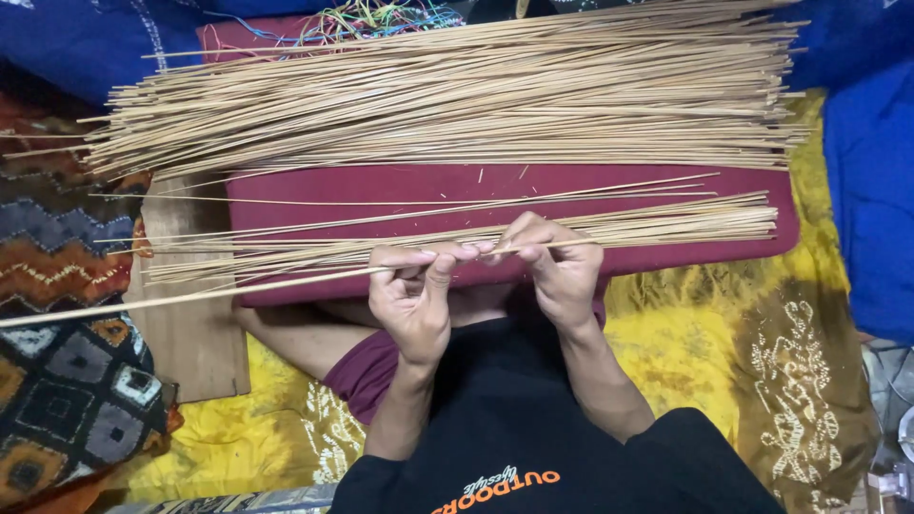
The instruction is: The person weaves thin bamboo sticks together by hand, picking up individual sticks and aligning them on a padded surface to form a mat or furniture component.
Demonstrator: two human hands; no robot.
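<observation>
Nearest the camera, the left hand point(411, 303) and the right hand point(557, 268) meet over the person's lap, both pinched on one thin bamboo stick point(238, 288). The left thumb and fingertips close around it just beside the right hand's curled fingers, and the stick runs out long to the left, past the edge of a wooden board point(190, 333) and over a patterned cloth point(67, 381). Under the arms lies a yellow printed cloth point(724, 343). Just beyond the knuckles, a small flat bunch of sticks point(619, 227) rests along the near edge of a maroon cushion point(381, 186), with a few loose sticks fanned across its middle. Farther back, a much larger pile of sticks point(457, 95) covers the cushion's far side. Behind that sits a tangle of coloured threads point(371, 19), with blue fabric point(876, 190) at the right
</observation>
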